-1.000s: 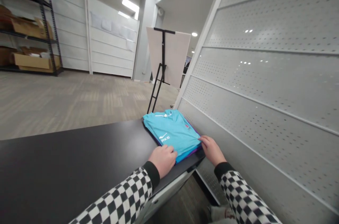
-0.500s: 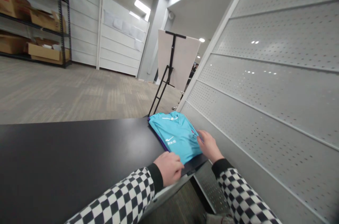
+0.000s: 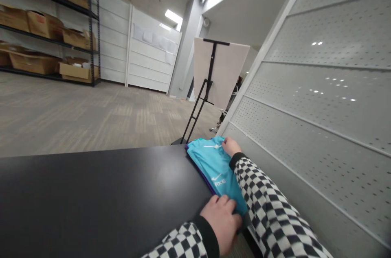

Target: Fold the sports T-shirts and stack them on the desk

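Note:
A folded light-blue T-shirt (image 3: pixel 210 160) with white lettering lies at the right end of a black table (image 3: pixel 122 193). Dark purple cloth shows beneath its left edge. At the shirt's far end, the fingers of my right hand (image 3: pixel 231 147) are closed on the fabric beside the collar. My right forearm, in a checkered sleeve, covers part of the shirt's right side. Over the near end rests my left hand (image 3: pixel 222 222), its fingers bent and slightly apart, the fingertips touching the shirt's near edge. The left palm is hidden.
A grey perforated panel (image 3: pixel 305 127) rises close along the right side. Beyond the table stands a black easel (image 3: pixel 210 75) with a white board. Cardboard boxes (image 3: pixel 45 26) fill a black shelf rack (image 3: pixel 91 18) at the far left.
My right hand has moved from the shirt's right edge up to its collar and closed on the fabric there. The view has shifted, and my left hand appears lower and farther right.

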`<state>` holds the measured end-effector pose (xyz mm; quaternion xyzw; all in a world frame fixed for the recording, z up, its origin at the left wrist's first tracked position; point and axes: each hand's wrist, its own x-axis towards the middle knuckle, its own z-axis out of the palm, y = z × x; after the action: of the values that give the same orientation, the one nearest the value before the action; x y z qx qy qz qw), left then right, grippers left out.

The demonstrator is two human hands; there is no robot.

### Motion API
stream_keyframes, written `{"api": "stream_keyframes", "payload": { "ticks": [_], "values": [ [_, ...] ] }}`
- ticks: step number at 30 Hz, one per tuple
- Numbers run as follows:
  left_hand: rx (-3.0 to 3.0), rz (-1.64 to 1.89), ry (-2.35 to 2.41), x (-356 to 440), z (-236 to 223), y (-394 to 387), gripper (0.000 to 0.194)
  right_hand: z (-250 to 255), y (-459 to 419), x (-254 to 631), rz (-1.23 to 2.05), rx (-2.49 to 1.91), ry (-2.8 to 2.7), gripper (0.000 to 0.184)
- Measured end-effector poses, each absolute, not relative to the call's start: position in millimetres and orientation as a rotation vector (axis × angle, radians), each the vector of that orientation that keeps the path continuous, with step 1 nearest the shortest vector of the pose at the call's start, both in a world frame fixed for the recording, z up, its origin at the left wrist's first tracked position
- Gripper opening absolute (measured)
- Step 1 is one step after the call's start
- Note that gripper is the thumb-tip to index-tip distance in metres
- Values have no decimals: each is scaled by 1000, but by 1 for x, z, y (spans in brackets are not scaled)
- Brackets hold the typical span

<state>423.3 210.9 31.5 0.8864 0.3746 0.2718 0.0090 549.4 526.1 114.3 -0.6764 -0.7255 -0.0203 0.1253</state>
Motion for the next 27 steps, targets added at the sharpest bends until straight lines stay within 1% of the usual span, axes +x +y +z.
{"api": "stream_keyframes", "payload": {
  "ticks": [1, 4, 6, 9, 11, 15, 18, 20, 22, 24, 25, 27],
  "values": [
    [2758, 850, 1170, 423, 33, 210, 20, 115, 532, 548, -72, -1966, -2101, 25],
    [2719, 852, 1168, 422, 38, 210, 22, 117, 547, 544, -130, -1932, -2047, 35],
    [2696, 860, 1172, 423, 38, 210, 23, 113, 552, 541, -142, -1923, -2027, 38],
    [2677, 904, 1172, 424, 39, 211, 20, 107, 550, 538, -99, -1936, -2057, 27],
    [2664, 942, 1157, 424, 40, 211, 20, 110, 545, 540, -72, -1923, -2087, 25],
    [2584, 1015, 1203, 418, 46, 213, 16, 141, 521, 560, -134, -1802, -2086, 42],
    [2496, 1016, 1272, 414, 48, 215, 12, 158, 484, 578, -208, -1675, -2086, 50],
    [2489, 984, 1264, 415, 47, 215, 13, 149, 451, 584, -206, -1660, -2118, 55],
    [2516, 956, 1220, 418, 44, 215, 14, 123, 418, 582, -120, -1806, -2177, 61],
    [2529, 944, 1183, 421, 41, 212, 14, 90, 393, 574, 17, -1992, -2256, 73],
    [2520, 946, 1176, 422, 40, 210, 13, 76, 384, 569, 31, -2013, -2256, 79],
    [2471, 966, 1178, 421, 37, 202, 13, 60, 371, 560, 70, -2032, -2248, 85]
  ]
}}
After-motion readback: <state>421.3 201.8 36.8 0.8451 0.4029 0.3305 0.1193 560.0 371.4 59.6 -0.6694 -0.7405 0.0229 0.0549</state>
